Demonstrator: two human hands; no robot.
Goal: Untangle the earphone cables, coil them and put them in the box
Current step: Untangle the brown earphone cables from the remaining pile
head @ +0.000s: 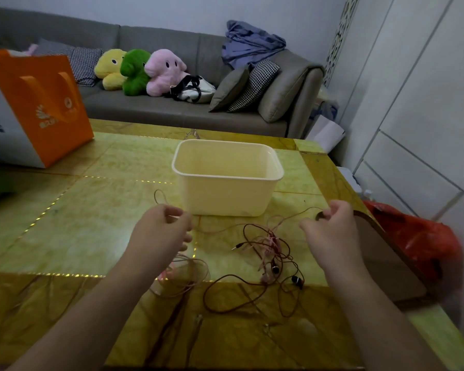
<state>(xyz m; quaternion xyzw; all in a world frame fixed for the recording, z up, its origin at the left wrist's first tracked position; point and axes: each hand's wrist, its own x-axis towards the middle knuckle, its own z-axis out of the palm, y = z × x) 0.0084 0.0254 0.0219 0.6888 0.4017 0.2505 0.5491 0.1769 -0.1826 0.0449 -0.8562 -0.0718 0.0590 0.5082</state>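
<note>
A cream plastic box (227, 195) stands open on the green-yellow table (91, 210). In front of it lies a tangle of dark red and pink earphone cables (268, 250) with black earbuds (296, 281) and a jack plug. My left hand (161, 231) is raised just left of the box and pinches a thin pink cable that loops up behind it. My right hand (330, 231), right of the tangle, pinches the other stretch of that cable near a small dark piece. A loose pink coil (182, 274) lies under my left forearm.
An orange paper bag (40, 108) stands at the table's far left. A red plastic bag (418, 242) hangs off the right edge. Behind the table is a grey sofa (172, 108) with plush toys and cushions. White cabinets line the right wall.
</note>
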